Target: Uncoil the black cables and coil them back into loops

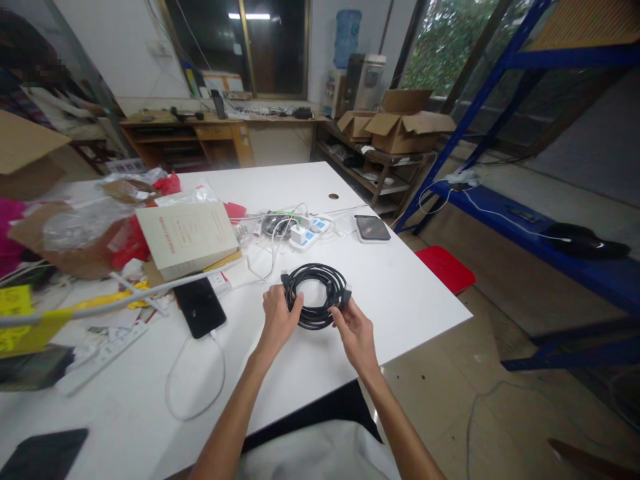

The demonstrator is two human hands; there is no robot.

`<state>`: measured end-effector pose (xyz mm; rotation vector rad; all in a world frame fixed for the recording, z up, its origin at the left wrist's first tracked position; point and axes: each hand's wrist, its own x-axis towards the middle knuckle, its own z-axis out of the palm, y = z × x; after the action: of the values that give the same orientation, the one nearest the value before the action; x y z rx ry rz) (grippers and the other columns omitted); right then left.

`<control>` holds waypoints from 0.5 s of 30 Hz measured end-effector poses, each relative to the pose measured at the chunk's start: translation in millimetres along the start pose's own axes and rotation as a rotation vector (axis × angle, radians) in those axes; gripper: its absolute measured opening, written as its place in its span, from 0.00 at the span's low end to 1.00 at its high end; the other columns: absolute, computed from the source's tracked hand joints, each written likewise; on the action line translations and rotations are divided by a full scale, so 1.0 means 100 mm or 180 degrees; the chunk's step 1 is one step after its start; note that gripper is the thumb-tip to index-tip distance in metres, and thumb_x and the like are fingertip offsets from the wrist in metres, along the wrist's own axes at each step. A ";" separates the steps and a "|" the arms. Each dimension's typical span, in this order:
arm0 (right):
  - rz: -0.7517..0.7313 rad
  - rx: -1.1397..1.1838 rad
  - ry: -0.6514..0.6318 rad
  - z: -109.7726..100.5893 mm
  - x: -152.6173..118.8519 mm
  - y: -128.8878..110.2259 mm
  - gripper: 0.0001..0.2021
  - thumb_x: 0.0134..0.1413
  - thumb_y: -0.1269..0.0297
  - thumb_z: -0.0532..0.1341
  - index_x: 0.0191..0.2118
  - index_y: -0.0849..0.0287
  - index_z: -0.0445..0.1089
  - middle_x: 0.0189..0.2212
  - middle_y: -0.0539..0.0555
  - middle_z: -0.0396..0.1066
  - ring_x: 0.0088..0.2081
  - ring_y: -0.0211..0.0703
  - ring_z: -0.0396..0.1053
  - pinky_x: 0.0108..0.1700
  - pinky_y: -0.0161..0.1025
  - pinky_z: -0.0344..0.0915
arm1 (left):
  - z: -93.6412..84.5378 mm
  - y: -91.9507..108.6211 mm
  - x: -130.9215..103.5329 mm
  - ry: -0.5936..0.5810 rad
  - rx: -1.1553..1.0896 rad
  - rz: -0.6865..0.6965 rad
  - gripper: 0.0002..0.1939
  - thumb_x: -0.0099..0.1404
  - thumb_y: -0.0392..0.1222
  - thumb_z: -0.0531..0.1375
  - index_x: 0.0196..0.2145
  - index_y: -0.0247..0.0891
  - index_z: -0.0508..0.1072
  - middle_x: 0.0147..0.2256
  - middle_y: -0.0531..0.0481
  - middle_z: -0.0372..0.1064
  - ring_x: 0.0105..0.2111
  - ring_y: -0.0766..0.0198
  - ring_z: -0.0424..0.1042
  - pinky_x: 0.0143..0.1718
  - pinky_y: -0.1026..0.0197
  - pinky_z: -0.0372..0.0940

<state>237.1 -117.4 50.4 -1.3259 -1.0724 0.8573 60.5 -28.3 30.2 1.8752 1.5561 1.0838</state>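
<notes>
At the bottom edge, closest to the camera, pale cloth (315, 453) over the lap, between bare forearms. Clasped in the left hand (280, 310), with thumb laid over the strands: the left side of a coil of black cable (315, 319). Grasped in the right hand (357, 331), between thumb and fingers: the coil's right side, beside a dark connector (345, 297). Held in front of the body, over the white table (405, 293); impossible to tell whether touching it. Just beyond the coil, a white power strip (309, 235) among tangled leads. Right of that, near the table's right edge, a flat dark-topped device (373, 228). Left of the hands, a black phone (200, 307) with a white cable (167, 390) attached, beside a pale box-shaped item (186, 233) with red lettering. Past the table's right edge, a red stool (447, 268) and blue rack (545, 247). Farther back, an open cardboard box (406, 133).
</notes>
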 end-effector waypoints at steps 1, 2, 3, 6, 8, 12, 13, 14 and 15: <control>-0.0019 -0.0168 -0.0026 0.00 0.09 0.04 0.26 0.68 0.48 0.62 0.63 0.60 0.70 0.41 0.55 0.78 0.39 0.43 0.75 0.40 0.37 0.73 | 0.07 -0.06 0.07 0.0027 0.0060 0.0001 0.10 0.69 0.49 0.61 0.41 0.40 0.69 0.42 0.40 0.68 0.49 0.42 0.69 0.57 0.34 0.65; -0.0040 -0.0368 -0.0042 0.00 0.16 0.08 0.25 0.68 0.48 0.61 0.61 0.60 0.71 0.38 0.53 0.77 0.37 0.42 0.74 0.39 0.37 0.72 | 0.14 -0.11 0.12 0.0041 0.0087 0.0004 0.11 0.67 0.46 0.61 0.43 0.39 0.69 0.45 0.38 0.68 0.51 0.40 0.69 0.58 0.32 0.64; -0.0068 -0.0591 -0.0052 0.00 0.23 0.12 0.24 0.68 0.48 0.60 0.60 0.61 0.72 0.35 0.52 0.76 0.34 0.41 0.72 0.38 0.36 0.71 | 0.20 -0.17 0.16 0.0049 0.0109 0.0016 0.14 0.66 0.44 0.61 0.47 0.37 0.69 0.47 0.36 0.67 0.53 0.39 0.68 0.59 0.31 0.63; -0.0222 -0.1287 -0.0047 0.01 0.36 0.21 0.21 0.69 0.51 0.58 0.56 0.62 0.74 0.29 0.50 0.72 0.30 0.40 0.67 0.37 0.37 0.68 | 0.35 -0.31 0.20 0.0034 0.0122 0.0076 0.28 0.64 0.39 0.60 0.61 0.31 0.63 0.56 0.31 0.64 0.60 0.39 0.65 0.63 0.32 0.62; -0.0383 -0.1721 0.0008 0.02 0.41 0.27 0.22 0.70 0.54 0.56 0.59 0.63 0.72 0.31 0.52 0.71 0.32 0.43 0.67 0.40 0.40 0.69 | 0.41 -0.38 0.18 0.0000 0.0111 0.0103 0.36 0.65 0.39 0.59 0.68 0.29 0.56 0.61 0.28 0.61 0.64 0.39 0.62 0.65 0.32 0.61; -0.0765 -0.2496 0.0328 0.07 0.48 0.43 0.26 0.71 0.57 0.54 0.67 0.63 0.65 0.44 0.63 0.71 0.46 0.55 0.67 0.52 0.55 0.70 | 0.49 -0.44 0.14 -0.0044 0.0126 0.0132 0.43 0.68 0.40 0.57 0.75 0.31 0.45 0.66 0.26 0.58 0.69 0.37 0.59 0.68 0.30 0.57; -0.0842 -0.2602 0.0449 0.08 0.50 0.48 0.27 0.71 0.56 0.55 0.69 0.63 0.63 0.49 0.67 0.69 0.50 0.58 0.66 0.54 0.59 0.69 | 0.51 -0.44 0.15 -0.0049 0.0132 0.0139 0.43 0.68 0.39 0.56 0.75 0.31 0.45 0.66 0.26 0.57 0.69 0.37 0.58 0.68 0.30 0.56; -0.0897 -0.2639 0.0553 0.08 0.52 0.53 0.29 0.71 0.56 0.55 0.71 0.63 0.60 0.55 0.70 0.65 0.55 0.61 0.64 0.57 0.62 0.68 | 0.53 -0.44 0.15 -0.0052 0.0138 0.0146 0.43 0.68 0.39 0.56 0.76 0.31 0.45 0.67 0.26 0.57 0.69 0.37 0.58 0.68 0.29 0.56; -0.0926 -0.2603 0.0613 0.09 0.54 0.57 0.31 0.71 0.56 0.55 0.73 0.63 0.57 0.60 0.73 0.61 0.60 0.64 0.61 0.58 0.65 0.67 | 0.54 -0.44 0.15 -0.0053 0.0141 0.0154 0.42 0.68 0.39 0.56 0.76 0.31 0.45 0.67 0.26 0.57 0.69 0.36 0.58 0.69 0.29 0.55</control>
<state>251.1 -58.4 -0.5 -1.8028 -1.4850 0.0390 78.9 4.1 -31.0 1.9557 1.5448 1.0599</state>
